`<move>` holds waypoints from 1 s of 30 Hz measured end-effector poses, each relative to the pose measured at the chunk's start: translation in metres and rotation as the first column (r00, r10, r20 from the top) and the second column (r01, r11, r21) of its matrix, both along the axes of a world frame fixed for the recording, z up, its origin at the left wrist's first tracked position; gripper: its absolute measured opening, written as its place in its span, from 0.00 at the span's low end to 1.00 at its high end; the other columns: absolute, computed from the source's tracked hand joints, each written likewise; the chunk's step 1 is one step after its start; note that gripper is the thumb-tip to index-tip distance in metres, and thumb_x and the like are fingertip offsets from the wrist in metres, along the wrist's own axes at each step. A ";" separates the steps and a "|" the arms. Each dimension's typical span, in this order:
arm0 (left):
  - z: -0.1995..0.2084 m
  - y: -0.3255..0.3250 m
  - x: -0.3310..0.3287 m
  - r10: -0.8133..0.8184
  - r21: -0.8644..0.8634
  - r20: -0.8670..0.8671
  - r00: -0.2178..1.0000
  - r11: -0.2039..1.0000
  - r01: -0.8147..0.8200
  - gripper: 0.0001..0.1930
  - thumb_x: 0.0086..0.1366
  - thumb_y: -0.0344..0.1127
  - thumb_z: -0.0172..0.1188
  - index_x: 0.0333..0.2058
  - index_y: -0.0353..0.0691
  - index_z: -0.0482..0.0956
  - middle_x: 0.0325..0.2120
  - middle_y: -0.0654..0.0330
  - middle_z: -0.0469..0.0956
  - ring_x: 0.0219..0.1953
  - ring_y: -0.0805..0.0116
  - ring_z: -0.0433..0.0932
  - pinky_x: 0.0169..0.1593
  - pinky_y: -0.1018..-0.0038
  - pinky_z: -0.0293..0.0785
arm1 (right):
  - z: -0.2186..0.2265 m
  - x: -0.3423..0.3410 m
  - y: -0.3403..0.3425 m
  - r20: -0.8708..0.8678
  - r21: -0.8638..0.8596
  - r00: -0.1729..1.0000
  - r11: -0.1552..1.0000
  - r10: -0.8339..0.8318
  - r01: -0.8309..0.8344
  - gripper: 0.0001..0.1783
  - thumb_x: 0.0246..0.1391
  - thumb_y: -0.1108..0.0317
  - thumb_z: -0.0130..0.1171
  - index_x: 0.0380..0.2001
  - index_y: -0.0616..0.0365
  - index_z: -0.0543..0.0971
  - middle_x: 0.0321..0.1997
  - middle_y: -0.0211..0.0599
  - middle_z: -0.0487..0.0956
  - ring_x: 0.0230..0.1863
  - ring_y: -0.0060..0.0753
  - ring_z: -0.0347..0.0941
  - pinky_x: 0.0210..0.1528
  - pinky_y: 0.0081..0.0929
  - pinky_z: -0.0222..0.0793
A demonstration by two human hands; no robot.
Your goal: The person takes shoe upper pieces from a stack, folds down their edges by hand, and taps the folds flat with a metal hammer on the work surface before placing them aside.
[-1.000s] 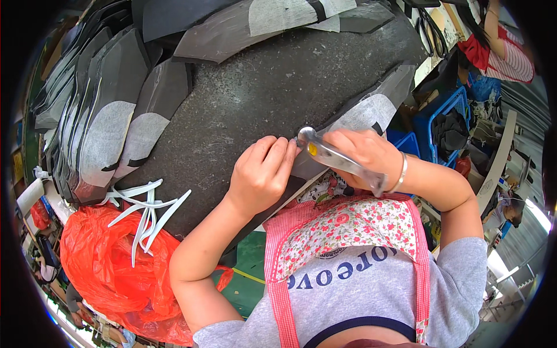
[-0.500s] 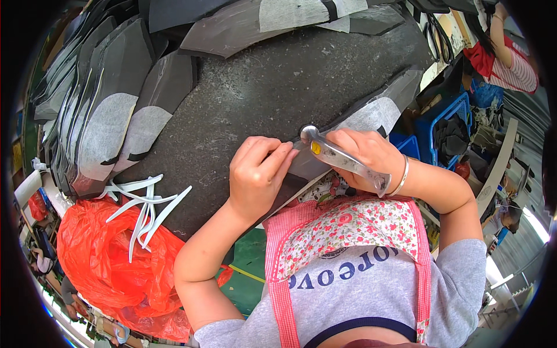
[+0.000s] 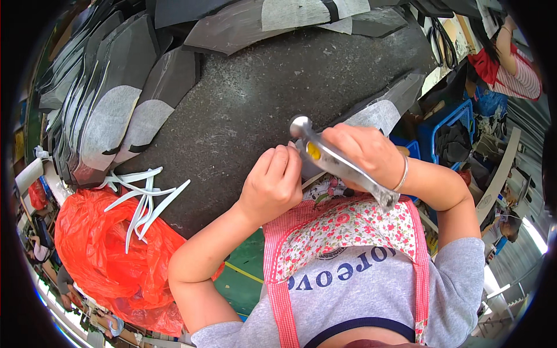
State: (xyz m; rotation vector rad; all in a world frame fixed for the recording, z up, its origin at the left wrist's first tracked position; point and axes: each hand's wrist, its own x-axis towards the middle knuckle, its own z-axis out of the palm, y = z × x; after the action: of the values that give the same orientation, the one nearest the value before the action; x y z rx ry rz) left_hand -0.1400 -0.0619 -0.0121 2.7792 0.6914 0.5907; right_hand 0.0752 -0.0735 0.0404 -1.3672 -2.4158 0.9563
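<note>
My right hand is closed round the handle of a metal hammer, whose rounded face is up beside my left fingertips. My left hand is closed, thumb and fingers pinched at the near end of a dark grey sheet piece. That piece has a pale grey patch and lies along the table's near right edge, partly under my right hand. Whatever sits between my left fingertips is mostly hidden.
Stacks of similar dark pieces lie at the left and along the far edge of the dark worktable. White curved strips rest by a red plastic bag. Blue crates stand at right; another person is beyond.
The hammer's rounded face has moved slightly left and up. My left hand has shifted a little right and down, its fingers more curled.
</note>
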 end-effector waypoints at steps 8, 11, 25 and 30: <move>0.019 0.006 0.015 0.111 -0.153 -0.027 0.993 0.982 -0.114 0.17 0.46 0.27 0.57 0.37 0.26 0.79 0.37 0.48 0.75 0.42 0.51 0.76 0.46 0.61 0.76 | -0.009 0.019 -0.008 -0.098 0.081 0.988 0.989 -0.116 0.124 0.21 0.42 0.72 0.63 0.40 0.61 0.67 0.29 0.44 0.74 0.30 0.48 0.77 0.30 0.42 0.73; 0.023 -0.001 0.056 0.114 -0.168 0.033 0.993 0.980 -0.107 0.21 0.50 0.31 0.62 0.44 0.29 0.76 0.43 0.47 0.74 0.49 0.48 0.73 0.52 0.60 0.72 | -0.003 0.043 -0.007 -0.212 0.247 0.955 0.934 -0.208 0.258 0.15 0.47 0.76 0.60 0.40 0.63 0.73 0.34 0.47 0.77 0.32 0.49 0.78 0.33 0.40 0.75; 0.097 0.111 0.103 0.115 0.367 0.496 0.860 0.871 -0.328 0.34 0.38 0.26 0.69 0.51 0.44 0.80 0.49 0.56 0.69 0.53 0.52 0.68 0.54 0.59 0.66 | 0.047 0.146 -0.047 -0.756 -0.132 0.106 0.309 -0.646 0.942 0.15 0.68 0.62 0.48 0.42 0.66 0.72 0.22 0.27 0.66 0.17 0.15 0.58 0.19 0.15 0.53; 0.023 0.167 0.106 0.334 0.231 0.155 0.930 0.903 -0.362 0.29 0.58 0.46 0.64 0.56 0.40 0.73 0.54 0.53 0.72 0.59 0.51 0.65 0.61 0.57 0.60 | 0.037 0.133 -0.042 -0.701 -0.194 0.153 0.393 -0.696 0.899 0.14 0.68 0.61 0.49 0.41 0.64 0.72 0.22 0.26 0.66 0.17 0.13 0.57 0.19 0.15 0.52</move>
State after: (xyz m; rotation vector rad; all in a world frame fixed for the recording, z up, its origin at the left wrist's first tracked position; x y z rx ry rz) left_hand -0.0339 0.1046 0.0112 2.8378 1.1784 0.9599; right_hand 0.2081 -0.1159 0.0770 -1.4925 -0.8517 0.5711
